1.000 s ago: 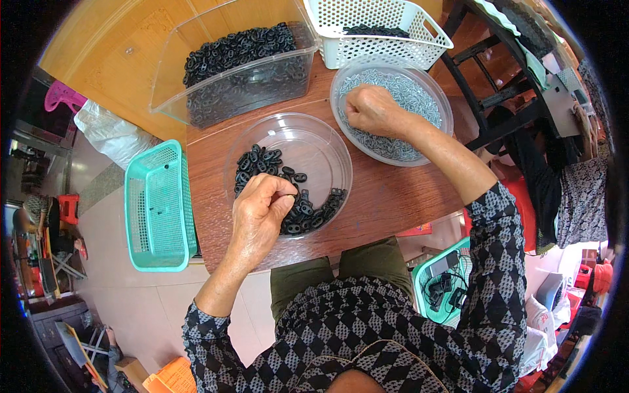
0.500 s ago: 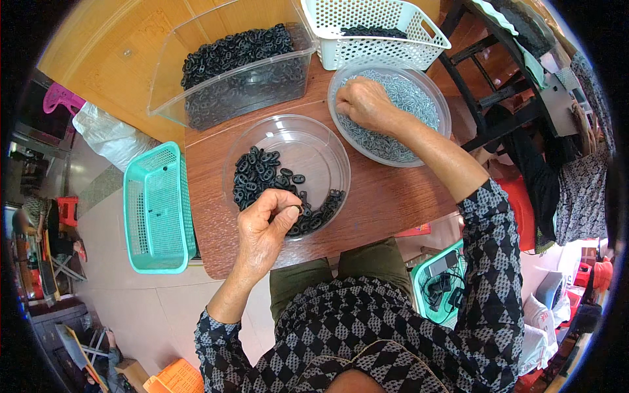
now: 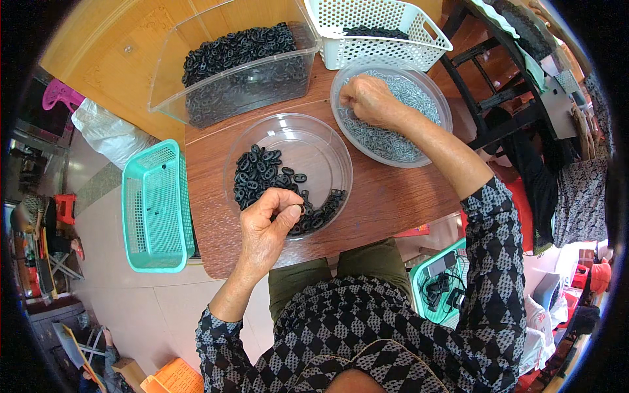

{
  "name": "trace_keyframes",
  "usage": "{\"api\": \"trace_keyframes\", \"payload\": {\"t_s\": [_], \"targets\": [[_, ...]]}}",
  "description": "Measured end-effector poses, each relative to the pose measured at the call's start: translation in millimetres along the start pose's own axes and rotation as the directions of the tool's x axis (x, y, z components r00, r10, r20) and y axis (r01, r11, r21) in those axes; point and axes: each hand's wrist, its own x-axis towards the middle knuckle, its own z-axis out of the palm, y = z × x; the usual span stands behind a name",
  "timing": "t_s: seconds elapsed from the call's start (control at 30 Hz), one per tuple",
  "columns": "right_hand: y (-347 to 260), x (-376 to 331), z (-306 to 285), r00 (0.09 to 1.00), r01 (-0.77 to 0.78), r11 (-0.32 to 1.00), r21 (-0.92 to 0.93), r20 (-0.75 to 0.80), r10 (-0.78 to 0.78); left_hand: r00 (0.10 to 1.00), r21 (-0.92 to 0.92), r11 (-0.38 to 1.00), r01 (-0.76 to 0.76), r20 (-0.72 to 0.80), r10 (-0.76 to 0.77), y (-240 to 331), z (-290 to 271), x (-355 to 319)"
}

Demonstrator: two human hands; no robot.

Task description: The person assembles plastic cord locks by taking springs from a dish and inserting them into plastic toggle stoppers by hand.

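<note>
My left hand (image 3: 270, 217) is closed in a pinch over the near edge of a round clear tub (image 3: 288, 119). A small dark piece, mostly hidden, shows at its fingertips. Black oval pieces with two holes (image 3: 257, 173) are heaped at the left of that tub, and more lie along its near right side. My right hand (image 3: 367, 98) reaches into a second round tub (image 3: 444, 121) filled with small silvery metal pins or screws (image 3: 400, 141). Its fingers are curled together at the tub's left side, and whatever they hold is hidden.
Behind the tubs stand a clear box (image 3: 249, 82) of black pieces and a white perforated basket (image 3: 380, 49) holding some too. An aqua basket (image 3: 185, 216) is left of the table (image 3: 216, 245). A black stool frame (image 3: 501, 98) stands at right.
My right hand has shifted very slightly within the tub of metal pieces. The left hand keeps its pinch in nearly the same place.
</note>
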Motion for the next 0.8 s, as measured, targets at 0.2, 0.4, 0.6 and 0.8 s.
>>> {"api": "trace_keyframes", "payload": {"t_s": [0.2, 0.4, 0.6, 0.8], "targets": [[-0.6, -5.3, -0.6, 0.998, 0.069, 0.996, -0.053, 0.002, -0.069, 0.999, -0.012, 1.0, 0.027, -0.022, -0.027, 0.4, 2.7, -3.2], [-12.1, -5.5, -5.6, 0.987, 0.072, 0.991, -0.109, 0.149, -0.055, 1.0, 0.004, 1.0, 0.009, -0.027, -0.009, -0.3, 0.3, -2.9], [-2.2, -13.1, 0.0, 0.984, 0.12, 0.989, -0.086, 0.143, -0.107, 1.0, 0.012, 1.0, 0.006, -0.028, -0.005, -3.4, 3.7, -4.4], [-20.9, -13.4, -19.0, 0.994, -0.064, 0.989, 0.134, 0.094, 0.052, 0.994, -0.07, 0.997, -0.03, -0.106, 0.023, 1.0, 1.9, -3.0]]}}
